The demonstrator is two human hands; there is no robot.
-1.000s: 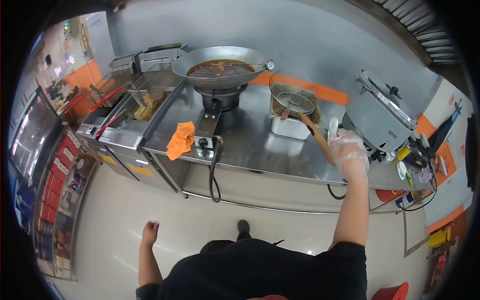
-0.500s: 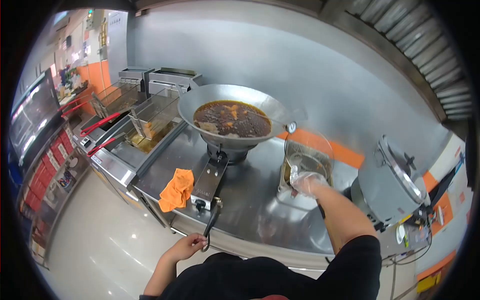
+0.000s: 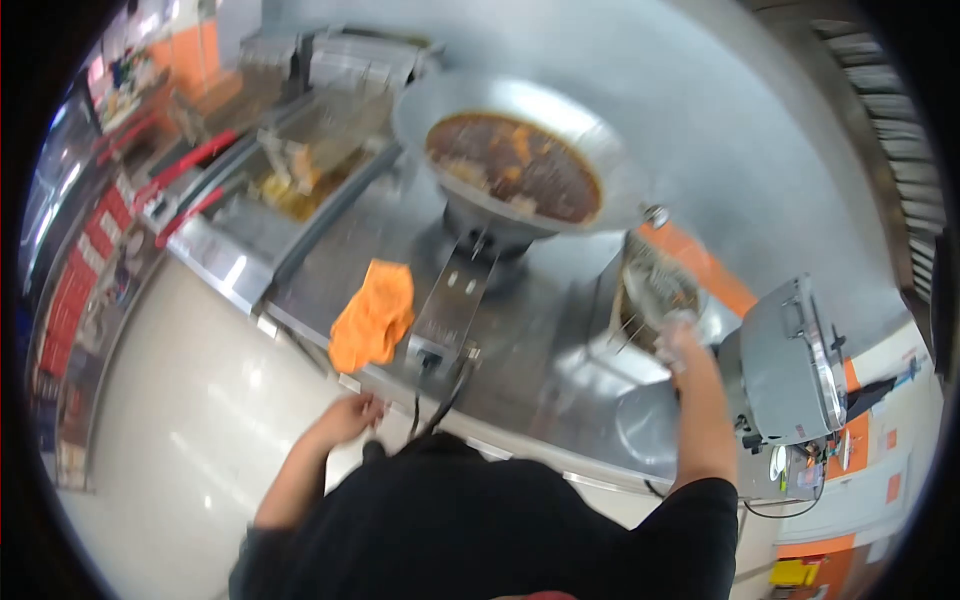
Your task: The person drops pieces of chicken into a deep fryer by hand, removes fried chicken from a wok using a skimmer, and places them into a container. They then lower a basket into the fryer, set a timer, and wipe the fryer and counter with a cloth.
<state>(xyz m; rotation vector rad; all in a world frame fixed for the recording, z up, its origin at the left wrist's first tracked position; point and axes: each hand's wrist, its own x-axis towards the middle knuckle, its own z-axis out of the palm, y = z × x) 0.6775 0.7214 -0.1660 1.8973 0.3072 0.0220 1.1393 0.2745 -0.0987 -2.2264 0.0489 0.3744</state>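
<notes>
My left hand (image 3: 352, 418) hangs in front of the counter edge, fingers curled together with nothing visible in them, below an orange cloth (image 3: 374, 315) and left of a black hose (image 3: 456, 392). My right hand (image 3: 682, 345), in a clear plastic glove and blurred, is closed at the near side of a round wire strainer (image 3: 658, 280). What its fingers hold I cannot tell. The strainer sits over a square metal container (image 3: 612, 300). Below the right forearm is a grey rounded vessel (image 3: 648, 428). A big wok (image 3: 610, 160) of dark brown liquid with orange pieces stands on a burner (image 3: 450, 310).
Fryers with wire baskets (image 3: 292, 160) and red handles (image 3: 195, 160) line the left side. A large grey pot with a clamped lid (image 3: 785, 370) stands at the right. A thermometer dial (image 3: 655, 215) shows at the wok's right rim. Shelves with red boxes (image 3: 75, 290) are far left.
My left hand has come away from the black hose, to the left and up. My right hand has shifted right along the strainer. The whole view has turned and blurred.
</notes>
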